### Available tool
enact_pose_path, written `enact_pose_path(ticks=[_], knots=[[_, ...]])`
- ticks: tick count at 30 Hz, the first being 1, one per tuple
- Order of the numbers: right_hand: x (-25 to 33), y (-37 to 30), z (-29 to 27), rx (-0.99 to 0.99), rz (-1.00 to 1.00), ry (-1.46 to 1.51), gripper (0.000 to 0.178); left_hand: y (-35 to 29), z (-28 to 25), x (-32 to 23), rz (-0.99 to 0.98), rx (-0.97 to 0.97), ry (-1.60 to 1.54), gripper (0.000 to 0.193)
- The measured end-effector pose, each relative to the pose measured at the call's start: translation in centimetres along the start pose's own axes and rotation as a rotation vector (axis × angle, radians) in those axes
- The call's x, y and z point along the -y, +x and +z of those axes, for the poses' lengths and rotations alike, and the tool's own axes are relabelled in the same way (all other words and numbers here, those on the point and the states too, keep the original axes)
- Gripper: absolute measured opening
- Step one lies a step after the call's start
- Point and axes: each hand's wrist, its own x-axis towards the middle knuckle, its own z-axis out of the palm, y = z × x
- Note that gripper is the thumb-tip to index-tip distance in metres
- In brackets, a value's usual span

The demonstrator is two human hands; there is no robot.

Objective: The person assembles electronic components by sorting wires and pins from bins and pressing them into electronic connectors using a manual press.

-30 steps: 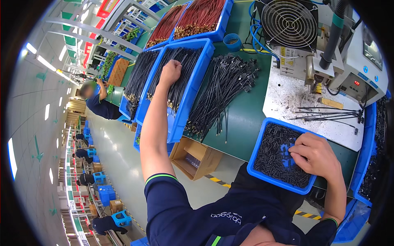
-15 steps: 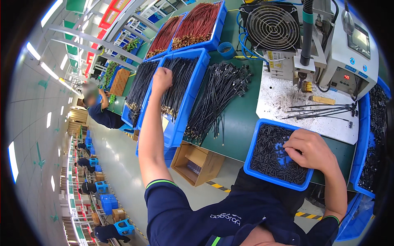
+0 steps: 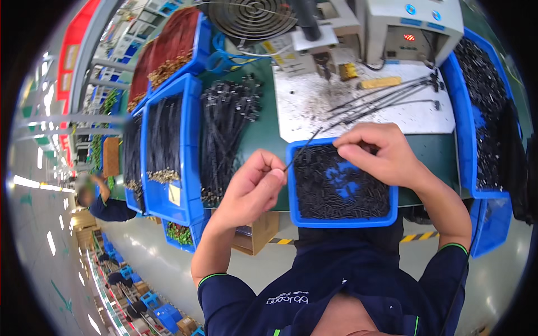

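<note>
My left hand [image 3: 255, 187] is closed in a pinch on a thin black cable [image 3: 305, 147], whose free end points up and right over the tray's far left corner. My right hand [image 3: 381, 152] hovers above the far right part of the blue tray [image 3: 343, 223], with thumb and forefinger brought together. Whatever sits between those fingertips is too small to make out. Short black tubes [image 3: 350, 208] fill the tray in front of me, and its blue bottom shows through in the middle.
Several black cables [image 3: 375, 106] lie on the white plate [image 3: 297, 115], beneath a bench machine [image 3: 322, 42]. Left are a loose cable pile [image 3: 224, 134] and blue bins [image 3: 193, 151] of black and red cables. On the right stands a blue bin [image 3: 468, 151] of small black parts.
My left hand has come from the black-cable bin to the small tray and now holds a cable. My right hand has lifted from the tubes. The view has shifted too.
</note>
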Motion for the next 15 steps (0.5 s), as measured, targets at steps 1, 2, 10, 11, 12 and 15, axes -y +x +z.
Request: enact_pose_path(ticks=[1,2,10,11,12,15], knots=[[0.0,0.2,0.2,-0.037,0.124,0.204,0.014,0.4,0.8,0.2,-0.04,0.019,-0.041,0.006],[-0.1,0.2,0.2,-0.077,0.243,0.411,0.016,0.9,1.6,0.4,-0.081,0.035,-0.08,0.006],[-0.6,-0.2,-0.9,-0.074,0.296,0.563,0.014,3.2,3.3,2.5,-0.137,0.169,-0.07,0.007],[-0.6,-0.2,-0.8,-0.071,0.298,0.566,0.014,3.4,3.9,2.3,-0.096,0.141,-0.039,0.008],[-0.5,-0.2,-0.8,-0.063,0.299,0.581,0.014,3.6,4.4,2.0,-0.053,0.112,-0.007,0.01],[-0.5,-0.3,-0.6,-0.054,0.311,0.583,0.014,5.8,6.1,0.6,0.028,0.074,0.071,0.011]])
